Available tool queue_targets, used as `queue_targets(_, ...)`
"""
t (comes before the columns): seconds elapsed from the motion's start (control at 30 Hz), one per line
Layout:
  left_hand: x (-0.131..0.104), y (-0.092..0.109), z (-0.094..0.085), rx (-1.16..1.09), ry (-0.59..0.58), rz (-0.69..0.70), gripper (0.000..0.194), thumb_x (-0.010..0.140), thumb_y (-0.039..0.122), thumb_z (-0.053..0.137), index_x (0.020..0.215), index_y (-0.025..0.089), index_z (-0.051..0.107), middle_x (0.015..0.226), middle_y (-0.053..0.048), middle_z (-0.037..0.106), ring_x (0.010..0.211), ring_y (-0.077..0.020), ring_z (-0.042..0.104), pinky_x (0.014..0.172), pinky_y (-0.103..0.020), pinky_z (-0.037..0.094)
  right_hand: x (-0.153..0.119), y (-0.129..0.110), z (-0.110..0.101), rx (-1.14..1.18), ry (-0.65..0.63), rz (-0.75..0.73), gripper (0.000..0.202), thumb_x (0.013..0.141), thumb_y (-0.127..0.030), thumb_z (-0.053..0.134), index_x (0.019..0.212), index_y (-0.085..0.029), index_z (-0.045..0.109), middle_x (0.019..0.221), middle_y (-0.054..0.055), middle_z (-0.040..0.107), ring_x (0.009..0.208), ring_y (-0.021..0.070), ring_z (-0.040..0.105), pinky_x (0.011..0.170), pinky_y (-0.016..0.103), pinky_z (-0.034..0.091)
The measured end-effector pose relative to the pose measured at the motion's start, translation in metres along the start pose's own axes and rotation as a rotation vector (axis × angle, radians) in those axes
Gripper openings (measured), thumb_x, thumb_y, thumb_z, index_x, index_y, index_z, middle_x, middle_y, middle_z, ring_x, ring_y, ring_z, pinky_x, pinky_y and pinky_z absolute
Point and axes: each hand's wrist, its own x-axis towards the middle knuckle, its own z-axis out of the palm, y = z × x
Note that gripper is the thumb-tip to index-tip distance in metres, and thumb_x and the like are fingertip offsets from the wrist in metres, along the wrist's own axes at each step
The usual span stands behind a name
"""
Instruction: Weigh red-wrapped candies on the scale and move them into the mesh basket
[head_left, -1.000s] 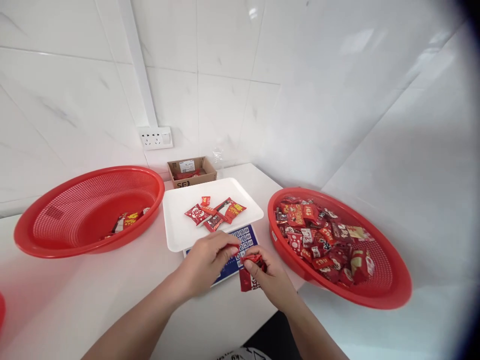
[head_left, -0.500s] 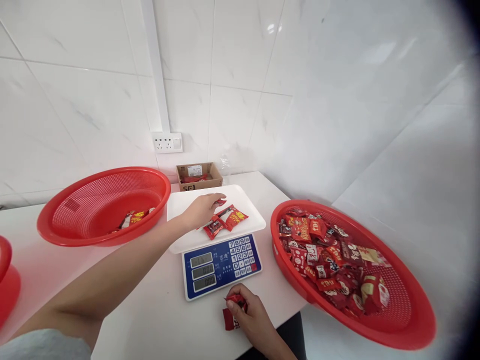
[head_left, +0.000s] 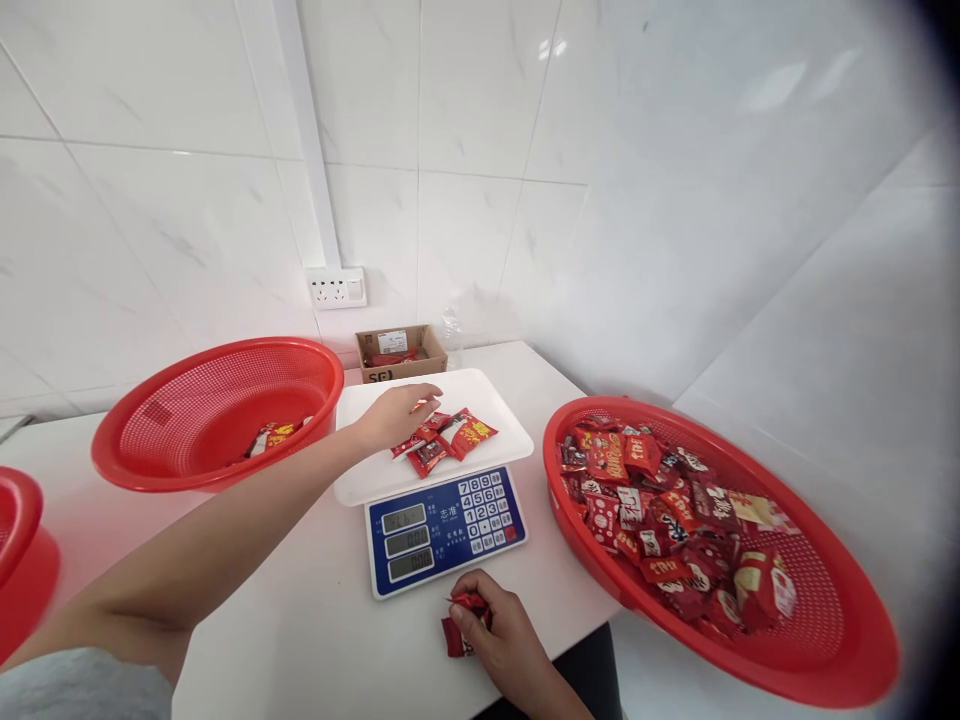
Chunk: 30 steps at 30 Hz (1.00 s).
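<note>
Head view: a few candy packs (head_left: 442, 440) are laid on the scale tray (head_left: 495, 400) at the middle, touched by the left hand (head_left: 394, 415) with loosely curled fingers. More candy (head_left: 461, 625) is pinched by the right hand (head_left: 499, 625) at the bottom. Many packs are left in the right basket (head_left: 825, 660); few lie in the left basket (head_left: 150, 465).

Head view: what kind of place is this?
Probably a small packing or weighing station: a digital scale with snack packets on its tray, red baskets of wrapped snacks, white tiled walls around a white counter.
</note>
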Motion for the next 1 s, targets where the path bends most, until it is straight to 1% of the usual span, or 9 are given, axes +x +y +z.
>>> queue_targets(0.17, 0.002, -0.013, 0.006, 0.041, -0.036, 0.060, 0.034, 0.088, 0.034, 0.045, 0.112, 0.019, 0.064, 0.122, -0.009, 0.065, 0.116, -0.0254, 0.056, 0.098, -0.037, 0.043, -0.001, 0.000, 0.000, -0.012, -0.008, -0.015, 0.018, 0.082, -0.038, 0.054, 0.082, -0.020, 0.053, 0.063, -0.001, 0.059, 0.059, 0.0153, 0.053, 0.058, 0.026, 0.042)
queue_targets(0.33, 0.008, -0.021, 0.013, 0.046, -0.063, 0.107, 0.033, 0.089, 0.034, 0.042, 0.097, 0.020, 0.072, 0.109, -0.009, 0.068, 0.113, -0.0259, 0.057, 0.097, -0.037, 0.044, -0.002, 0.004, 0.001, -0.060, 0.020, -0.032, 0.016, 0.084, -0.036, 0.055, 0.083, -0.019, 0.055, 0.065, -0.002, 0.058, 0.060, 0.0141, 0.051, 0.059, 0.025, 0.040)
queue_targets(0.43, 0.011, -0.020, 0.012, 0.038, -0.061, 0.112, 0.033, 0.089, 0.035, 0.044, 0.093, 0.020, 0.073, 0.105, -0.010, 0.069, 0.113, -0.0273, 0.056, 0.097, -0.040, 0.043, -0.002, 0.004, 0.000, -0.075, 0.026, -0.029, 0.015, 0.084, -0.035, 0.055, 0.083, -0.019, 0.056, 0.066, -0.002, 0.059, 0.060, 0.0139, 0.051, 0.059, 0.025, 0.040)
queue_targets(0.53, 0.002, -0.009, 0.008, 0.012, -0.023, 0.117, 0.032, 0.090, 0.035, 0.044, 0.096, 0.020, 0.071, 0.113, -0.011, 0.066, 0.118, -0.0281, 0.052, 0.101, -0.042, 0.040, -0.003, 0.003, 0.000, -0.072, 0.028, -0.032, 0.016, 0.084, -0.036, 0.055, 0.084, -0.019, 0.057, 0.065, -0.002, 0.060, 0.061, 0.0144, 0.053, 0.059, 0.025, 0.042)
queue_targets(0.63, -0.028, 0.013, 0.011, -0.045, 0.005, 0.163, 0.031, 0.093, 0.033, 0.041, 0.104, 0.021, 0.067, 0.119, -0.009, 0.063, 0.119, -0.0237, 0.051, 0.103, -0.039, 0.039, -0.005, 0.004, -0.001, -0.063, 0.028, -0.046, 0.020, 0.085, -0.038, 0.054, 0.086, -0.019, 0.057, 0.066, -0.001, 0.061, 0.060, 0.0144, 0.054, 0.058, 0.025, 0.043)
queue_targets(0.67, -0.043, 0.021, 0.014, -0.069, -0.014, 0.193, 0.031, 0.094, 0.033, 0.040, 0.104, 0.022, 0.066, 0.114, -0.007, 0.066, 0.113, -0.0212, 0.055, 0.100, -0.036, 0.042, -0.005, 0.004, -0.001, -0.064, 0.025, -0.049, 0.020, 0.085, -0.038, 0.053, 0.087, -0.019, 0.057, 0.066, -0.001, 0.062, 0.060, 0.0143, 0.054, 0.058, 0.026, 0.043)
queue_targets(0.73, -0.076, 0.037, 0.026, -0.115, -0.094, 0.260, 0.027, 0.094, 0.034, 0.042, 0.104, 0.024, 0.065, 0.102, -0.003, 0.070, 0.098, -0.0180, 0.062, 0.090, -0.031, 0.048, -0.007, 0.006, 0.000, -0.069, 0.012, -0.057, 0.019, 0.085, -0.037, 0.053, 0.087, -0.019, 0.057, 0.066, -0.001, 0.063, 0.060, 0.0145, 0.056, 0.059, 0.026, 0.043)
queue_targets(0.83, -0.124, 0.049, 0.050, -0.105, -0.216, 0.393, 0.027, 0.094, 0.034, 0.043, 0.106, 0.020, 0.063, 0.101, -0.008, 0.070, 0.090, -0.0200, 0.063, 0.078, -0.030, 0.050, -0.009, 0.006, 0.001, -0.094, -0.020, -0.084, 0.016, 0.087, -0.035, 0.051, 0.086, -0.019, 0.057, 0.066, -0.001, 0.064, 0.061, 0.0148, 0.058, 0.059, 0.025, 0.044)
queue_targets(1.0, -0.166, 0.049, 0.083, -0.084, -0.276, 0.286, 0.020, 0.092, 0.027, 0.047, 0.104, 0.018, 0.061, 0.094, -0.008, 0.068, 0.084, -0.0205, 0.063, 0.073, -0.030, 0.051, -0.013, 0.003, 0.004, -0.102, -0.098, -0.094, 0.006, 0.083, -0.023, 0.053, 0.081, -0.020, 0.059, 0.068, -0.001, 0.067, 0.063, 0.0149, 0.060, 0.061, 0.025, 0.045)
